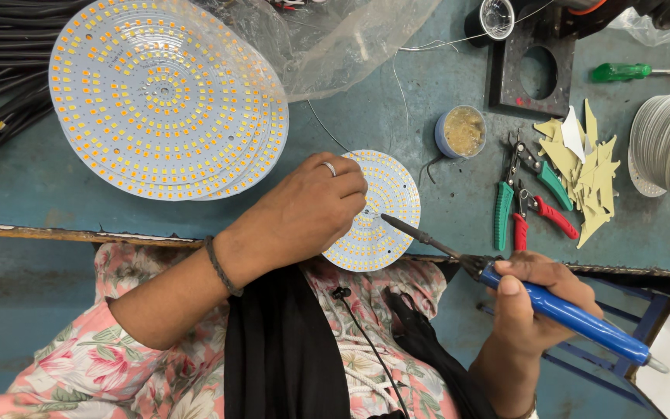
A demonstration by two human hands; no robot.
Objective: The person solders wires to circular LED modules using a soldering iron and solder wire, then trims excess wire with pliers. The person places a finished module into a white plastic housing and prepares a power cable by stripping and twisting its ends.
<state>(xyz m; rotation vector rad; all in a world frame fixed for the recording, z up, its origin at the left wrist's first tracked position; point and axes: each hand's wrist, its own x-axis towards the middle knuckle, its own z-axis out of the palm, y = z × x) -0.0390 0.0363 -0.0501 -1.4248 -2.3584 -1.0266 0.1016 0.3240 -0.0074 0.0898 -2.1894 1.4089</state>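
I saw the left hand (312, 206) curled, fingers pressed on a small round LED board (381, 209) at the bench (428, 155) edge. The right hand (533, 302) was clenched around a blue-handled soldering iron (521, 287), its tip touching the board's centre.

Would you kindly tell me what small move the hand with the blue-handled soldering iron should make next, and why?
Probably ease the blue-handled soldering iron tip slightly left onto the small round white LED board. The right hand holds the tip just at the board's centre, where the left hand pinches something there, steadying the board.
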